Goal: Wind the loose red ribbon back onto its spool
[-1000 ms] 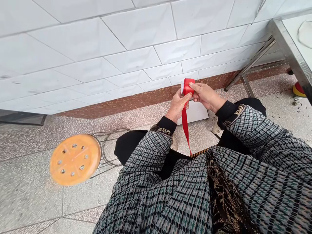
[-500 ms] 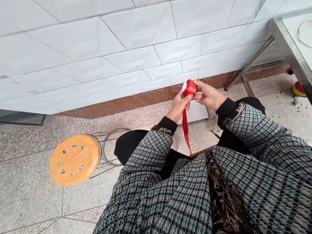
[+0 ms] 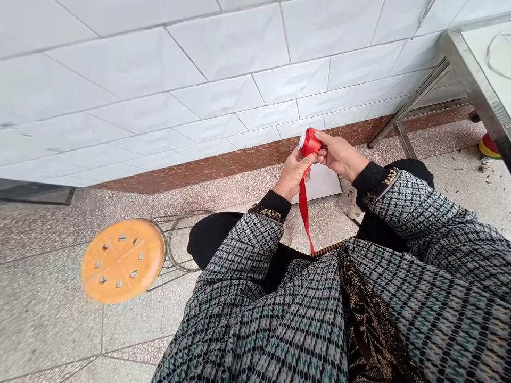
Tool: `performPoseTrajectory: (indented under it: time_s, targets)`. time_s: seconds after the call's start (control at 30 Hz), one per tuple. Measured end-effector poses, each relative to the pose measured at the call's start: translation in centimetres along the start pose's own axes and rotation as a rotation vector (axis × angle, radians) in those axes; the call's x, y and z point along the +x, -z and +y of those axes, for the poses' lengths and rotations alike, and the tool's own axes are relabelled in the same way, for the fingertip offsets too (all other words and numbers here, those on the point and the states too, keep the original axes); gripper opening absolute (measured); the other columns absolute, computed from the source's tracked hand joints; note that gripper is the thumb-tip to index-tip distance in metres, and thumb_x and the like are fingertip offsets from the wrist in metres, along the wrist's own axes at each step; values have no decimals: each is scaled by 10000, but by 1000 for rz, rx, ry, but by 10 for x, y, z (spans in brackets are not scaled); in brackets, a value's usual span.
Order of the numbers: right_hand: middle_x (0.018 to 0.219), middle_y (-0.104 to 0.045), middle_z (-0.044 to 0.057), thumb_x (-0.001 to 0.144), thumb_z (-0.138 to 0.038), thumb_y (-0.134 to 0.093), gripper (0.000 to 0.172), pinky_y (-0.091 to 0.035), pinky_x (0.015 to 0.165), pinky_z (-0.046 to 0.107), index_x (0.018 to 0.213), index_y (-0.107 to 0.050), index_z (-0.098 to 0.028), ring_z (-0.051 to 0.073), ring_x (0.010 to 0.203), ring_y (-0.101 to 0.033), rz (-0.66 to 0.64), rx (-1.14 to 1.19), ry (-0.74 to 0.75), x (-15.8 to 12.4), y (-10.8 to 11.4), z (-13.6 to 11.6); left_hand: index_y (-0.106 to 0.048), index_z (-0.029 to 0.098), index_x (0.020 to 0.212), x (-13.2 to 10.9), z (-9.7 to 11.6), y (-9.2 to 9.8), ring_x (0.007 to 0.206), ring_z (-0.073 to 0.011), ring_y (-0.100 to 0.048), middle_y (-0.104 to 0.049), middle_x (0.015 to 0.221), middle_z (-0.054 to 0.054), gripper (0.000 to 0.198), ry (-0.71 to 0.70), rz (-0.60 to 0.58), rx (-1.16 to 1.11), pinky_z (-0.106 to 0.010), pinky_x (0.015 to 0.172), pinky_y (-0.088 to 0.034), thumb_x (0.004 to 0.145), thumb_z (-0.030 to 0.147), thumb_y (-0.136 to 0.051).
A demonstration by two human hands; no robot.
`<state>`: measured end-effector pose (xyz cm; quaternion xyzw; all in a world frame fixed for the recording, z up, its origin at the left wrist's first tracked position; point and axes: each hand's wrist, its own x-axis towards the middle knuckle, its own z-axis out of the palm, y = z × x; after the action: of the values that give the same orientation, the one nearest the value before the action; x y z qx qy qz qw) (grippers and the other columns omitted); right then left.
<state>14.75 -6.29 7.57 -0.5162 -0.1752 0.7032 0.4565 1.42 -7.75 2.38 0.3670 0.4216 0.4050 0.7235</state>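
A roll of red ribbon (image 3: 311,142) with a white core end is held up between my two hands, above my lap. My left hand (image 3: 294,174) grips its lower left side, thumb across the front. From under that thumb a loose tail of ribbon (image 3: 304,213) hangs down toward my lap. My right hand (image 3: 340,152) pinches the roll's right side, its thumb on the red surface and its other fingers curled below. Part of the roll is covered by my fingers.
An orange round stool (image 3: 120,260) with metal legs stands on the floor at left. Ahead is a white tiled wall (image 3: 227,42). A metal-framed table (image 3: 471,80) is at right, with a red and yellow object (image 3: 489,144) beneath. A white box-like thing (image 3: 321,182) sits behind my hands.
My right thumb has shifted left onto the roll, and the roll has turned and risen slightly. My left hand and the hanging tail stay nearly the same.
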Motion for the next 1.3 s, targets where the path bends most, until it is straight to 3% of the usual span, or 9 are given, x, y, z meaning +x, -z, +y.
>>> performPoseTrajectory:
  time_s: [0.2, 0.4, 0.57, 0.67, 0.83, 1.0, 1.3]
  targets:
    - [502, -390, -94, 1065, -236, -615, 267, -282, 368, 147, 810, -545, -191, 43, 391, -241, -18, 23, -39, -2, 2, -6, -576, 219, 1066, 2, -1, 2, 349, -39, -327, -449, 508, 125, 552, 11, -12, 18, -224, 386, -193, 727, 482, -924]
    - [523, -452, -72, 1085, -190, -548, 267, -221, 339, 137, 820, -565, -171, 26, 379, -214, -28, 19, -124, 0, 6, -16, -583, 216, 1113, 1, 0, 4, 364, -33, -335, -492, 589, 113, 551, -34, -48, 55, -225, 372, -216, 717, 398, -920]
    - [546, -489, -60, 1001, -299, -743, 296, -335, 384, 150, 789, -576, -178, 38, 412, -316, -76, -74, -46, -2, 5, -7, -557, 220, 1046, 1, -2, 1, 363, -35, -313, -449, 533, 121, 437, -22, 45, 27, -216, 386, -211, 797, 407, -863]
    - [525, -457, -69, 988, -267, -758, 303, -337, 385, 146, 770, -567, -183, 42, 415, -320, -47, -80, -11, -3, 3, -3, -555, 221, 1020, 2, -4, 0, 369, -35, -301, -428, 519, 124, 410, -4, 65, 12, -215, 395, -206, 820, 425, -850]
    - [533, -463, -73, 1078, -182, -573, 233, -258, 336, 115, 846, -575, -171, 22, 379, -245, -11, 97, -96, -1, 3, -13, -597, 219, 1180, 5, -7, 4, 380, -36, -350, -502, 593, 109, 550, -46, 23, 65, -232, 398, -247, 768, 422, -900]
    - [542, -491, -62, 1089, -160, -525, 222, -262, 315, 89, 872, -572, -158, 9, 366, -238, -15, 114, -218, 0, 6, -23, -574, 233, 1256, 8, -8, 9, 379, -34, -355, -543, 629, 110, 714, -58, -42, 62, -232, 387, -233, 684, 432, -952]
    - [550, -482, -62, 1030, -261, -705, 270, -369, 395, 130, 808, -578, -174, 35, 413, -335, -53, -35, -66, -3, 3, 0, -511, 236, 1009, 9, -11, 7, 364, -28, -309, -449, 533, 135, 565, -1, -1, -72, -216, 401, -198, 720, 500, -919]
